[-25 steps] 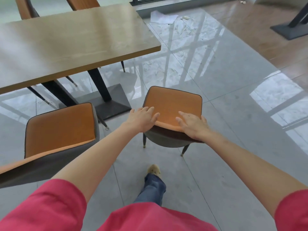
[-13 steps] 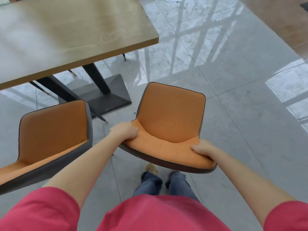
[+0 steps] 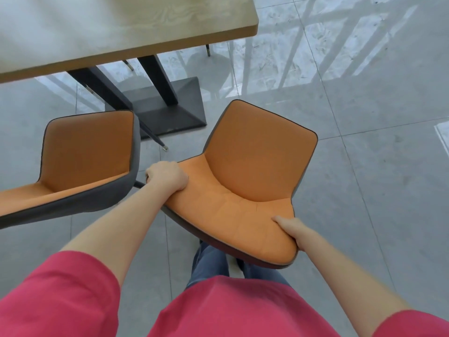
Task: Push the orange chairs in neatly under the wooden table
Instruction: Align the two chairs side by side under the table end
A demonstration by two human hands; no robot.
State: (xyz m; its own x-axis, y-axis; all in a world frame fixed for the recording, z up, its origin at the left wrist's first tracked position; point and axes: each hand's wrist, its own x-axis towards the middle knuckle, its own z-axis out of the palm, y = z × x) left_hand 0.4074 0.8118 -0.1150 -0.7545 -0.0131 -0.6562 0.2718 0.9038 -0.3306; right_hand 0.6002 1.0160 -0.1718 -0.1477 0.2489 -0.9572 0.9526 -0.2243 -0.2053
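Both hands curled round orange chair [image 3: 245, 190] backrest top, left hand [image 3: 167, 176], right hand [image 3: 292, 231]; seat pointing up-right, wooden table [image 3: 126, 32] ahead-left, needs turning leftward.

Table base [image 3: 167, 105] before gripped chair [image 3: 250, 171].

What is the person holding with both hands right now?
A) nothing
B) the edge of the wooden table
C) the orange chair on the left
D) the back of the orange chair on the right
D: the left hand and right hand grip the backrest ends of the right-hand orange padded chair with grey shell.
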